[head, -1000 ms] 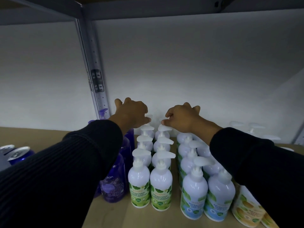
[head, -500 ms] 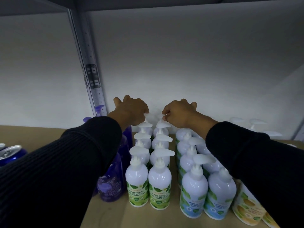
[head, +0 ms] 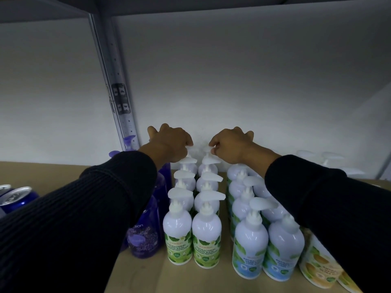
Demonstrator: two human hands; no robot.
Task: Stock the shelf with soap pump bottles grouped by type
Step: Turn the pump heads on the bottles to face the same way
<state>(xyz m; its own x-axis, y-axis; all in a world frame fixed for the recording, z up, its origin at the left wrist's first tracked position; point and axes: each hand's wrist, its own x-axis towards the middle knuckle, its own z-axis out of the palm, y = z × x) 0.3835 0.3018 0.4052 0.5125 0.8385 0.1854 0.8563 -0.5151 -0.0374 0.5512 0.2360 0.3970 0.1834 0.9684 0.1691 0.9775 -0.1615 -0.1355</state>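
Two rows of white green-label soap bottles (head: 191,235) run back along the brown shelf board (head: 165,278). My left hand (head: 171,142) reaches to the back of the left row, where its fingers curl over a white pump head (head: 191,149). At the back of the right row, my right hand (head: 230,144) pinches the pump head of the rearmost bottle (head: 208,149). Blue-label bottles (head: 266,248) stand in rows to the right. Purple bottles (head: 146,233) stand to the left, partly behind my left sleeve. Yellow-label bottles (head: 321,269) sit at far right.
A grey perforated shelf upright (head: 115,85) rises behind the purple bottles. Blue drink cans (head: 18,197) stand at the far left. More white pump heads (head: 317,157) show at the back right against the white wall. The shelf above hangs low overhead.
Both hands have stayed on the rearmost green-label pumps. The view has tilted slightly, so everything sits a little lower in frame.
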